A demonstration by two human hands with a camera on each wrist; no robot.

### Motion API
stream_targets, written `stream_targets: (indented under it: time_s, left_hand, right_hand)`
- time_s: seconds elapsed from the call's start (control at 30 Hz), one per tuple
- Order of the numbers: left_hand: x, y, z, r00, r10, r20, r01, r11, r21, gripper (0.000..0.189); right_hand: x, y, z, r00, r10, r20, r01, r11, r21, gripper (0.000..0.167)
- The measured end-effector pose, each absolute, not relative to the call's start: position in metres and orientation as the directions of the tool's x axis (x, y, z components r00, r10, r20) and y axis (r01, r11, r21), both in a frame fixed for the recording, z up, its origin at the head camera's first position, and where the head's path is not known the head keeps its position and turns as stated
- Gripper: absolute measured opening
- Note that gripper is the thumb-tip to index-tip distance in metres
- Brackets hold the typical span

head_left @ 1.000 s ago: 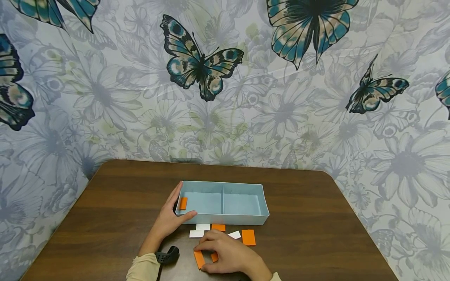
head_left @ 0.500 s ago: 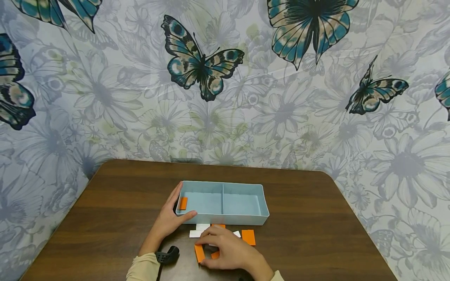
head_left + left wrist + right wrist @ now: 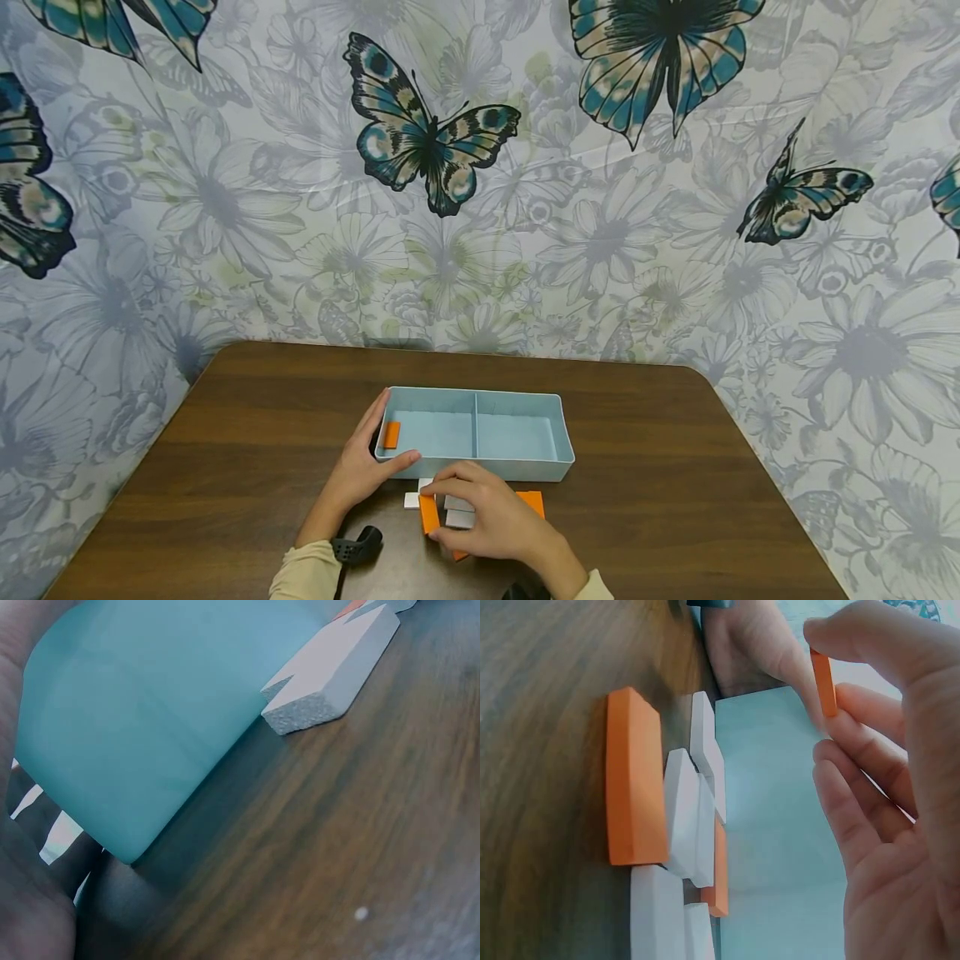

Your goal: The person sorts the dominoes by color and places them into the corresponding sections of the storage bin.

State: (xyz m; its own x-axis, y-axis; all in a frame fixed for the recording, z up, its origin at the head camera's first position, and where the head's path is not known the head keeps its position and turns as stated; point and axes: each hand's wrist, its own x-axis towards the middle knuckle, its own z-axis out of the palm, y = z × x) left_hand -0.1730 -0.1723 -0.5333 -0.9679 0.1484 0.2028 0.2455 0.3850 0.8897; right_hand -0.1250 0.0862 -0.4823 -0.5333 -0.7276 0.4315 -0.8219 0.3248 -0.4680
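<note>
My left hand [image 3: 360,471] holds the left end of a light-blue box [image 3: 528,470], thumb over the front wall and fingers along the side. That wall [image 3: 150,727] fills much of the left wrist view. Inside the left compartment lies one orange block [image 3: 392,434]. My right hand [image 3: 498,517] pinches a small flat orange block [image 3: 428,514] between thumb and fingertips in front of the box. In the right wrist view this orange block [image 3: 823,684] is raised above the others. Several white blocks [image 3: 682,810] and an orange block [image 3: 635,780] lie below the hand, partly hidden in the head view.
A divider [image 3: 476,425] splits the box into two compartments. Another orange block [image 3: 531,502] lies right of my right hand. The brown wooden table [image 3: 675,467] ends at a wall hanging [image 3: 600,250] printed with butterflies and flowers. A black band [image 3: 358,546] is on my left wrist.
My right hand has lifted the orange block and moved it up toward the box, over the white blocks. The left hand and the box have stayed in place.
</note>
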Motion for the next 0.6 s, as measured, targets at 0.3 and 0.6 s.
stream_targets:
  time_s: [0.3,0.6]
  left_hand:
    - [-0.173,-0.172,-0.533,-0.97,0.144,0.196,0.238,0.394,0.888,0.108]
    - [-0.173,-0.172,-0.533,-0.971,0.139,0.194,0.235,0.403,0.884,0.109]
  right_hand:
    - [-0.131,0.085,-0.48,-0.604,-0.654,0.456,-0.779,0.361,-0.513,0.043]
    - [-0.137,0.083,-0.481,-0.68,-0.582,0.445,-0.723,0.432,-0.539,0.044]
